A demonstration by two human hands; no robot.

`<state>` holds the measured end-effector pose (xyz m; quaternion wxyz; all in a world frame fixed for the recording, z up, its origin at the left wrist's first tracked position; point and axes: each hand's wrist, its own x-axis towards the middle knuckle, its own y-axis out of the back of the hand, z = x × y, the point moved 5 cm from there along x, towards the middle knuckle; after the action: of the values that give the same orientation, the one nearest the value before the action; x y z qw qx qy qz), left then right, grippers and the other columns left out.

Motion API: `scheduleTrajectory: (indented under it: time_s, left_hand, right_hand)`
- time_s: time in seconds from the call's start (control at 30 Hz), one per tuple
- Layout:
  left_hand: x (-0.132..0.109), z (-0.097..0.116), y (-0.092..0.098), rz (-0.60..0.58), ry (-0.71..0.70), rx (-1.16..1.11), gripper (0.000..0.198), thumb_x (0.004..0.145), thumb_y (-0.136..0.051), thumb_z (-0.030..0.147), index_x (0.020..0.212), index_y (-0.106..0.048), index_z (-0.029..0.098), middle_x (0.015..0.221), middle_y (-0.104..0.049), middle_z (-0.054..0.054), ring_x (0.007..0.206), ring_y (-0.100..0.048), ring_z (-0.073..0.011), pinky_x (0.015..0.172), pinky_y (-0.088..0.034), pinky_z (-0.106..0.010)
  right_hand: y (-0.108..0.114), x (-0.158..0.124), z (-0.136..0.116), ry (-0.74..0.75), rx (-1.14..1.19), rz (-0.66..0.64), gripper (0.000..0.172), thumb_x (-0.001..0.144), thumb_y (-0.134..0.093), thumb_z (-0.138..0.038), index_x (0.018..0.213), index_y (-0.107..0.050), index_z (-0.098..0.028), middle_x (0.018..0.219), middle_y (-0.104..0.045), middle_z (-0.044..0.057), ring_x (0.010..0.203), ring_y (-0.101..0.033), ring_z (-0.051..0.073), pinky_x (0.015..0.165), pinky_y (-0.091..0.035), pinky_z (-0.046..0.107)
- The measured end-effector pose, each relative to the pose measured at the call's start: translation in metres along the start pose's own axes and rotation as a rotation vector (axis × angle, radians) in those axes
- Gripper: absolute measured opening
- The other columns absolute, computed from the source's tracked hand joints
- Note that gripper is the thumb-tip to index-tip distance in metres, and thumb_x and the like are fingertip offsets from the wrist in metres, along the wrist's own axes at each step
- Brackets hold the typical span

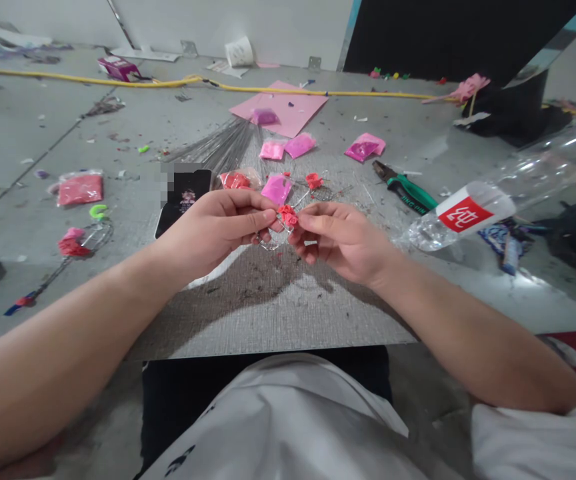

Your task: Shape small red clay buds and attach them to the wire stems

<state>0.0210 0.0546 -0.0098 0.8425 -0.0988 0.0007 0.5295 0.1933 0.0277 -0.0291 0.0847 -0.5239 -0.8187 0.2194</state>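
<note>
Between my two hands is a small red clay flower point(287, 217) on bent silvery wire. My left hand point(223, 223) pinches it from the left, thumb and forefinger closed at its edge. From the other side my right hand point(341, 237) pinches it too, fingers curled beneath. The wire loops point(269, 245) hang just below, partly hidden by the fingers. Right behind my hands lie a pink clay packet point(277, 189), an opened bag of red clay point(238, 179) and another red flower point(313, 181) on wire.
A phone point(184, 200) lies by my left forearm. Green-handled pliers point(405, 188) and a plastic bottle point(468, 210) lie to the right. A bundle of thin wires point(221, 148), several clay packets point(301, 145) and a finished-looking wire flower point(73, 243) are also on the table. A yellow cable point(278, 89) crosses the back.
</note>
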Motion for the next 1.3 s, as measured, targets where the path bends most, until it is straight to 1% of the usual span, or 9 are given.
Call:
scheduleTrajectory:
  time_s: [0.3,0.43,0.53,0.63,0.8,0.9,1.03,1.23,1.3]
  left_hand:
    - [-0.001,0.0,-0.003,-0.046,-0.005,0.012,0.004,0.082,-0.082,0.018,0.085,-0.08,0.016,0.081,-0.075,-0.003,0.069,-0.066,-0.01,0.064,-0.049,-0.021]
    - [-0.002,0.0,-0.003,-0.047,0.018,-0.023,0.005,0.082,-0.083,0.018,0.084,-0.079,0.015,0.081,-0.075,-0.003,0.07,-0.067,-0.0094,0.064,-0.051,-0.019]
    - [-0.003,-0.001,-0.002,-0.042,0.05,-0.034,0.008,0.082,-0.083,0.019,0.084,-0.078,0.014,0.077,-0.073,-0.004,0.067,-0.066,-0.009,0.062,-0.052,-0.018]
    - [-0.003,-0.001,0.0,-0.055,0.075,-0.035,0.01,0.082,-0.084,0.02,0.084,-0.076,0.014,0.076,-0.072,-0.003,0.064,-0.065,-0.0086,0.059,-0.052,-0.018]
    - [-0.004,-0.002,-0.001,-0.124,0.092,-0.055,0.016,0.081,-0.086,0.022,0.084,-0.073,0.014,0.075,-0.07,-0.001,0.064,-0.065,-0.0075,0.058,-0.051,-0.016]
    - [-0.004,-0.003,-0.004,-0.164,0.089,-0.072,0.019,0.08,-0.088,0.019,0.086,-0.071,0.015,0.075,-0.071,0.0,0.064,-0.067,-0.0073,0.059,-0.053,-0.015]
    - [-0.005,-0.006,-0.006,-0.208,0.073,-0.052,0.024,0.08,-0.087,0.013,0.096,-0.069,0.017,0.076,-0.073,0.0,0.071,-0.069,-0.0089,0.066,-0.057,-0.017]
    - [-0.007,-0.006,-0.008,-0.226,0.052,0.001,0.026,0.082,-0.085,0.013,0.1,-0.068,0.018,0.082,-0.076,-0.001,0.075,-0.072,-0.011,0.069,-0.058,-0.021]
    - [-0.007,-0.005,-0.008,-0.212,0.043,0.001,0.027,0.081,-0.086,0.013,0.101,-0.068,0.017,0.083,-0.076,-0.001,0.075,-0.072,-0.011,0.069,-0.058,-0.021]
  right_hand:
    - [0.0,-0.002,0.0,0.043,-0.077,0.043,0.013,0.087,-0.082,-0.031,0.086,-0.077,-0.019,0.074,-0.077,-0.001,0.061,-0.067,0.008,0.051,-0.051,0.015]
    - [0.0,-0.002,0.0,0.008,-0.044,0.076,0.011,0.086,-0.079,-0.028,0.082,-0.076,-0.018,0.072,-0.075,0.0,0.06,-0.066,0.009,0.048,-0.05,0.016]
    - [0.0,-0.001,0.001,0.008,-0.028,0.068,0.014,0.087,-0.078,-0.03,0.08,-0.075,-0.018,0.071,-0.075,0.0,0.06,-0.066,0.01,0.046,-0.05,0.018]
    - [0.001,0.001,0.003,0.028,-0.043,0.051,0.013,0.087,-0.078,-0.03,0.082,-0.075,-0.019,0.072,-0.075,0.0,0.059,-0.066,0.01,0.048,-0.05,0.018]
    - [0.002,0.0,0.005,0.033,-0.056,0.044,0.014,0.088,-0.078,-0.031,0.083,-0.073,-0.019,0.071,-0.075,-0.001,0.058,-0.065,0.01,0.053,-0.05,0.021]
    - [0.003,0.0,0.005,0.007,-0.055,0.063,0.015,0.086,-0.078,-0.031,0.081,-0.072,-0.019,0.07,-0.074,0.0,0.057,-0.064,0.011,0.053,-0.049,0.022]
    - [0.001,0.0,0.007,-0.022,-0.065,0.051,0.014,0.085,-0.078,-0.03,0.08,-0.073,-0.018,0.069,-0.073,0.0,0.057,-0.064,0.011,0.055,-0.048,0.023]
    - [0.0,0.001,0.012,-0.071,-0.051,0.022,0.016,0.084,-0.08,-0.033,0.08,-0.073,-0.019,0.07,-0.071,-0.001,0.058,-0.062,0.011,0.056,-0.049,0.024]
    - [0.002,0.002,0.012,-0.054,-0.064,0.034,0.017,0.086,-0.078,-0.034,0.08,-0.072,-0.019,0.071,-0.07,0.0,0.059,-0.062,0.012,0.055,-0.049,0.025]
